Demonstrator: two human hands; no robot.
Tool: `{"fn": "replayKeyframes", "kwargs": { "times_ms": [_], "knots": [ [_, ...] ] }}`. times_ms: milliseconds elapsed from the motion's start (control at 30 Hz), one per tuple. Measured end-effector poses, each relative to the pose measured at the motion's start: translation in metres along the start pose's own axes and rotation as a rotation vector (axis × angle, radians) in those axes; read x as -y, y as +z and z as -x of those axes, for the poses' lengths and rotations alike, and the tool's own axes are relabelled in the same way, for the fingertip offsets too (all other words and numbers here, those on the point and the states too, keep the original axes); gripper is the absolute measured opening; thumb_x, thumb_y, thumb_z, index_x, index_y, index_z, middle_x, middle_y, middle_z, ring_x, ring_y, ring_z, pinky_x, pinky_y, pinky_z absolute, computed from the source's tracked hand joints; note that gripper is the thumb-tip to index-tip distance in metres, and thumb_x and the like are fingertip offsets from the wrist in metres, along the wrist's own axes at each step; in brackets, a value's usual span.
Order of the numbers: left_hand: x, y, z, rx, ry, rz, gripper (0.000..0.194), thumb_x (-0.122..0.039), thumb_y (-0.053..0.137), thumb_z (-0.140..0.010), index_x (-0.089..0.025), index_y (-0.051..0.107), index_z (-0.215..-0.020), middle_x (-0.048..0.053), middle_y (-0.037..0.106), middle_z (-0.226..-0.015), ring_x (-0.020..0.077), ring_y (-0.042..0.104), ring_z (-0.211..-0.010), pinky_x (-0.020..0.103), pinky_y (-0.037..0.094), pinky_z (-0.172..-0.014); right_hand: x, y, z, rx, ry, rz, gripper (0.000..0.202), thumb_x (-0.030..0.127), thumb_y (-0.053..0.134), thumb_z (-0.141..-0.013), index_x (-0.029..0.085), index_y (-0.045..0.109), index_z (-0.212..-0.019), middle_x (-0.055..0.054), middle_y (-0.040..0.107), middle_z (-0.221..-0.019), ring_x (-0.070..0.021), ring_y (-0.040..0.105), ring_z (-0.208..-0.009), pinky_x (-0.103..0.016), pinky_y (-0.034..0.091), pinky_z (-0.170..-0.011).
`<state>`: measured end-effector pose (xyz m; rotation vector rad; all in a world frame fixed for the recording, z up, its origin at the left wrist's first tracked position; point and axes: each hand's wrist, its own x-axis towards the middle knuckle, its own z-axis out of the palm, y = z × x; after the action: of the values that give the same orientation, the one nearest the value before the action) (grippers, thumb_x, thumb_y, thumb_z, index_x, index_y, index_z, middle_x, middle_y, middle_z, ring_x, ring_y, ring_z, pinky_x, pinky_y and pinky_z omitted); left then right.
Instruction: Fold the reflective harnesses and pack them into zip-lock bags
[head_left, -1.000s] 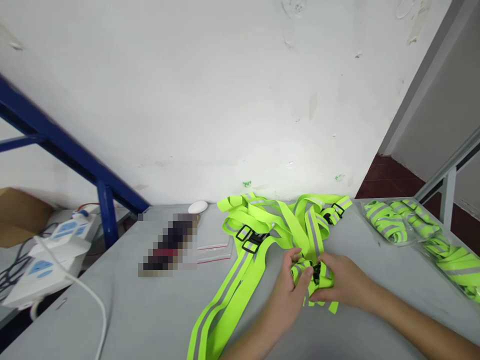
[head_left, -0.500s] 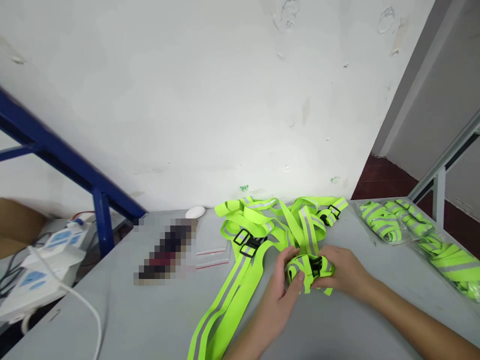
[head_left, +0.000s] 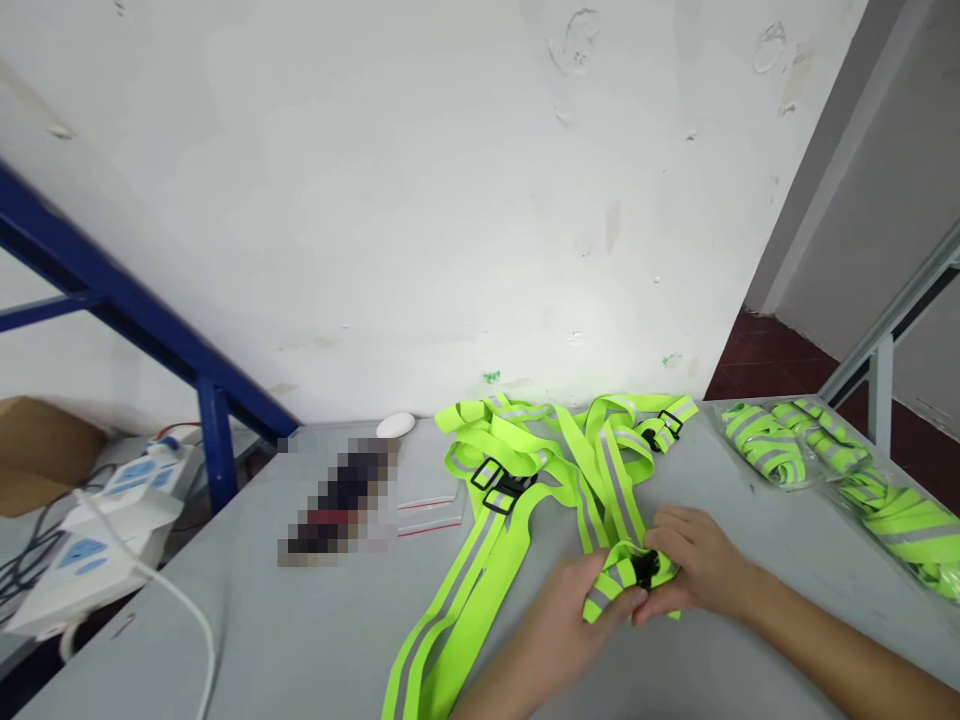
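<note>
A small bundle of folded neon-yellow reflective strap [head_left: 616,578], with a black buckle in its middle, is held between both hands above the grey table. My left hand [head_left: 577,610], slightly blurred, grips its left side, thumb at the front. My right hand [head_left: 694,562] pinches the right side near the buckle. Behind them, loose neon straps [head_left: 559,450] with grey reflective stripes lie in a heap against the wall. Black buckles [head_left: 501,486] sit on the heap's left part, and two long strap lengths run from there toward the front edge.
Clear bags of rolled neon straps [head_left: 765,445] lie at the table's [head_left: 300,640] right. Red-edged clear zip bags [head_left: 427,512], a white oval object [head_left: 395,425] and a pixelated item are left of centre. Farther left are white power strips [head_left: 112,540], a cable and a blue frame [head_left: 217,440].
Both hands have moved slightly toward the front and right with the bundle, which is now turned and more compressed. The view has shifted a little.
</note>
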<state>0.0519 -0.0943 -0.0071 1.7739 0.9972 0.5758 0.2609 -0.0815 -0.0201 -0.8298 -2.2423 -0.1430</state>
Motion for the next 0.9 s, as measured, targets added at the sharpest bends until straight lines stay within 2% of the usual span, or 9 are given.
{"fn": "replayKeyframes", "kwargs": {
  "times_ms": [100,233,300,467,567,667,767,833,900],
  "knots": [
    [0.004,0.004,-0.001,-0.120,-0.229,0.230,0.033,-0.043,0.066,-0.080,-0.023,0.069,-0.106,0.004,0.072,-0.106,0.0266,0.065,-0.103,0.033,0.052,-0.087,0.001,0.008,0.002,0.084,0.215,-0.181,0.060,0.075,0.035,-0.086,0.019,0.052,-0.094,-0.002,0.063,-0.070,-0.0146,0.058,-0.057,-0.025,0.043,-0.050],
    [0.010,0.007,-0.009,-0.233,-0.493,0.622,0.053,-0.044,0.075,-0.073,-0.020,0.061,-0.118,0.007,0.073,-0.108,0.0273,0.067,-0.104,0.034,0.053,-0.088,0.004,0.018,0.005,0.191,0.380,-0.130,0.060,0.067,0.036,-0.091,0.014,0.046,-0.116,-0.015,0.065,-0.100,-0.0235,0.065,-0.083,-0.034,0.054,-0.066],
    [0.011,0.006,-0.013,-0.261,-0.504,0.728,0.057,-0.042,0.077,-0.072,-0.021,0.057,-0.121,0.007,0.074,-0.108,0.0267,0.066,-0.106,0.035,0.051,-0.090,0.006,0.021,0.005,0.224,0.356,-0.075,0.066,0.069,0.041,-0.088,0.012,0.046,-0.119,-0.019,0.062,-0.107,-0.0281,0.064,-0.091,-0.040,0.055,-0.071],
    [0.015,0.002,-0.017,-0.221,-0.357,0.860,0.051,-0.040,0.077,-0.073,-0.020,0.057,-0.115,0.007,0.073,-0.106,0.0256,0.067,-0.101,0.033,0.051,-0.086,0.011,0.021,0.003,0.213,0.195,0.011,0.071,0.069,0.045,-0.086,0.010,0.046,-0.125,-0.021,0.060,-0.113,-0.0305,0.059,-0.101,-0.045,0.051,-0.084],
    [0.013,0.001,-0.018,-0.252,-0.422,0.998,0.048,-0.036,0.079,-0.071,-0.020,0.056,-0.111,0.007,0.073,-0.098,0.0266,0.069,-0.094,0.033,0.052,-0.077,0.014,0.018,0.000,0.183,0.119,0.092,0.081,0.076,0.044,-0.081,0.008,0.046,-0.127,-0.022,0.059,-0.119,-0.0338,0.056,-0.109,-0.053,0.043,-0.094],
    [0.009,0.000,-0.019,-0.375,-0.528,1.077,0.041,-0.028,0.078,-0.068,-0.020,0.057,-0.102,0.006,0.073,-0.088,0.0266,0.070,-0.087,0.033,0.053,-0.071,0.023,0.019,-0.002,0.228,0.105,0.210,0.094,0.081,0.050,-0.072,0.006,0.048,-0.130,-0.023,0.059,-0.124,-0.0376,0.053,-0.115,-0.060,0.032,-0.103],
    [0.005,-0.004,-0.019,-0.407,-0.570,1.087,0.035,-0.023,0.075,-0.068,-0.019,0.058,-0.098,0.006,0.073,-0.085,0.0261,0.070,-0.087,0.032,0.053,-0.071,0.034,0.024,-0.001,0.265,0.100,0.351,0.074,0.056,0.063,-0.079,0.007,0.050,-0.132,-0.021,0.060,-0.127,-0.0363,0.056,-0.113,-0.053,0.040,-0.098],
    [0.003,-0.009,-0.017,-0.303,-0.580,1.063,0.032,-0.025,0.074,-0.071,-0.018,0.059,-0.098,0.007,0.072,-0.088,0.0257,0.069,-0.091,0.032,0.052,-0.075,0.039,0.025,0.001,0.260,0.064,0.420,0.053,0.026,0.061,-0.083,0.006,0.052,-0.130,-0.020,0.063,-0.124,-0.0339,0.059,-0.110,-0.046,0.046,-0.090],
    [0.002,-0.013,-0.014,-0.188,-0.595,1.003,0.030,-0.029,0.072,-0.075,-0.017,0.061,-0.100,0.007,0.072,-0.091,0.0242,0.067,-0.093,0.031,0.052,-0.078,0.037,0.024,0.002,0.268,0.024,0.422,0.048,0.008,0.050,-0.081,0.005,0.053,-0.129,-0.019,0.066,-0.120,-0.0307,0.062,-0.107,-0.042,0.050,-0.085]
  ]
}}
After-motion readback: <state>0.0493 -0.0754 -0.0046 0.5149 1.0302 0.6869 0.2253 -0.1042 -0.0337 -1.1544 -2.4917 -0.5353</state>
